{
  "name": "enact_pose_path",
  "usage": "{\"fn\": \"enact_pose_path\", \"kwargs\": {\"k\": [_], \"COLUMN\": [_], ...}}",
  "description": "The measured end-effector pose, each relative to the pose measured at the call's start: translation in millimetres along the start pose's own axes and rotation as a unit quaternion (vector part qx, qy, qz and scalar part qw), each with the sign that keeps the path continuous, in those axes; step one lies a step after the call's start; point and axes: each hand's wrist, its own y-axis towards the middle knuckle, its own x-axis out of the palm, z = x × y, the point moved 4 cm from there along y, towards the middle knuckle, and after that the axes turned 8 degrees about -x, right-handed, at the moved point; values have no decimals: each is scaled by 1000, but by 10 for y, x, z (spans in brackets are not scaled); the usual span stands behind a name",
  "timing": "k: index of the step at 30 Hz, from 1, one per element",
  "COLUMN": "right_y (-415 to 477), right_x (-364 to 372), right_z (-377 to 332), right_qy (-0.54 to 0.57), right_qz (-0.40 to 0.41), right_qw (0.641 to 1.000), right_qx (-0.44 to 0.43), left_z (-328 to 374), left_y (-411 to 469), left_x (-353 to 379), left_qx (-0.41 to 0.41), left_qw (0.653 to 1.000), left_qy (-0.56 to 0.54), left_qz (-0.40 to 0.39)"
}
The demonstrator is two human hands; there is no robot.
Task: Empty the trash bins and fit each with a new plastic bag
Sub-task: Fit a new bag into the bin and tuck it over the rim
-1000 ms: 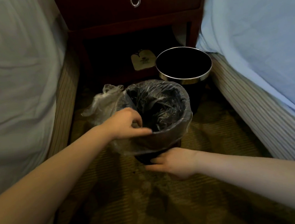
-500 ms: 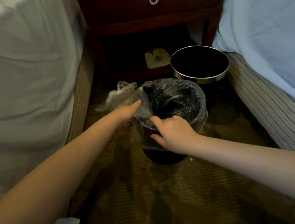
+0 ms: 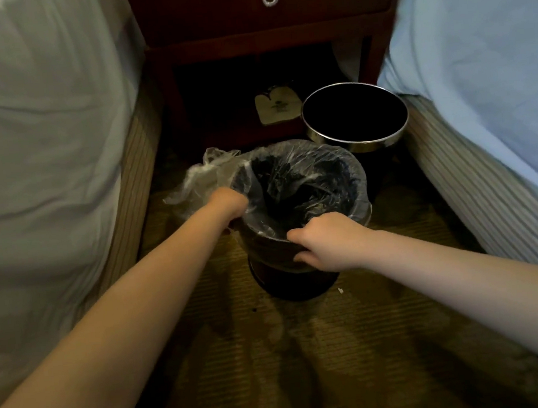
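Left hand [image 3: 229,207]: closed into a fist on the clear plastic bag [image 3: 308,181] at the left rim of the near bin [image 3: 287,283]; fingertips are tucked under and not visible. Right hand [image 3: 326,242]: clamped on the bag's overhang at the near rim, thumb on top, fingers curled down the outer wall.

The hands are apart, on adjoining sides of the rim, with the bin between them. The bag lines the bin and folds over its rim all round. A loose bunch of film stands out just beyond the left hand.

The bin stands on the carpet [image 3: 307,363]. A second bin [image 3: 357,145], chrome-banded and unlined, stands just behind it to the right, in front of the nightstand [image 3: 260,12].

Both bin interiors are too dark to inspect. The near bin's upper wall is covered by film and hands.
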Motion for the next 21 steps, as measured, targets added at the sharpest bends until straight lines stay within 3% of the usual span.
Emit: {"fn": "enact_pose_path", "kwargs": {"k": [2,4,6,8,10,13,16,21], "right_y": [-42,-120,-208,-260,-328,-500,-671,-755], "right_x": [-21,-72,-101,-59,-10,57,211,598], "right_z": [75,190,367,583,777,1011,1169,1187], "right_qy": [30,62,71,54,90,227,310,379], "right_qz": [31,129,212,219,230,300,297,172], "right_qw": [999,989,971,961,934,834,748,691], "right_qx": [11,35,83,160,257,405,505,591], "left_z": [-13,-17,89,238,365,581,783,904], "left_y": [-49,-72,-152,-291,-350,-434,-600,-837], "left_x": [-22,-48,-89,-40,91,362,637,984], "left_qx": [-15,8,117,247,308,341,350,394], "left_qw": [998,985,934,871,871,918,933,900], "left_qy": [33,68,160,221,210,125,79,186], "left_qz": [57,159,297,362,321,157,21,2]}}
